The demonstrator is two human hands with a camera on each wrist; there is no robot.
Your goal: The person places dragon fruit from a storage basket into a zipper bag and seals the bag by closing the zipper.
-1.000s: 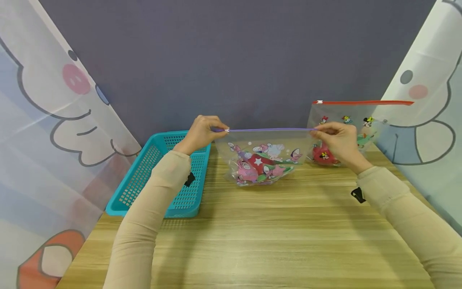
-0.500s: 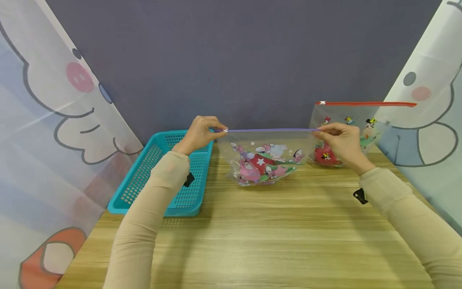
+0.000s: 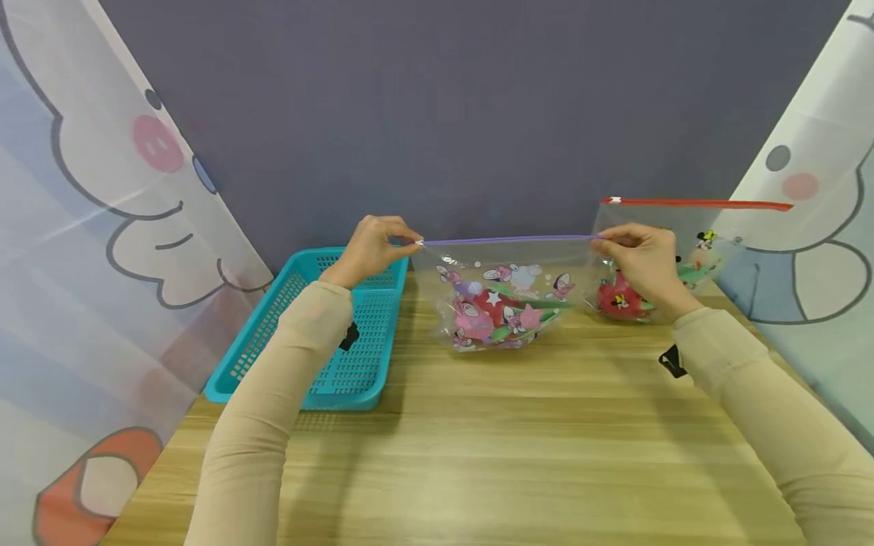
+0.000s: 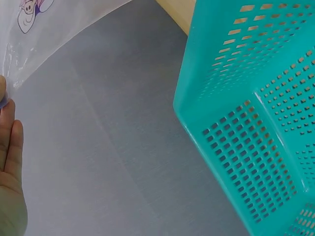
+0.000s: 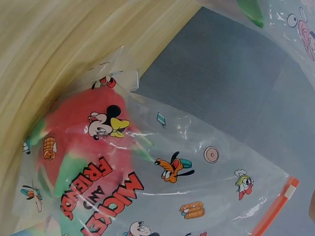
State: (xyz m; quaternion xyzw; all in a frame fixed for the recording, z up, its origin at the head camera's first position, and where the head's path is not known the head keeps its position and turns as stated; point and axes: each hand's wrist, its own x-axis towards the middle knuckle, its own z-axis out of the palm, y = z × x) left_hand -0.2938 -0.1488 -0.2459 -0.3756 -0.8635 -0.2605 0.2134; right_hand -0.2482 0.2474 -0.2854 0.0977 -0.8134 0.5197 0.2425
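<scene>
A clear zip bag (image 3: 522,299) with a purple top strip and pink cartoon prints stands on the table, with red, pink and green things inside. My left hand (image 3: 374,246) pinches its left top corner, thumb and forefinger at the white slider (image 3: 419,243). At the other end of the strip, my right hand (image 3: 644,258) pinches the right top corner between thumb and fingers. The strip is stretched nearly straight between both hands. In the left wrist view, some fingers of the left hand (image 4: 11,162) extend beside the bag's corner (image 4: 29,59).
Behind my right hand stands a second clear zip bag (image 5: 187,142) with a red strip (image 3: 710,203) and red and green contents. A teal perforated basket (image 3: 378,379) sits left on the wooden table (image 3: 492,455). A grey wall (image 3: 464,114) rises behind.
My left hand has shifted slightly left, and the purple strip has risen a little. The red-strip bag's top sits slightly lower in view. Both hands keep their pinch on the corners.
</scene>
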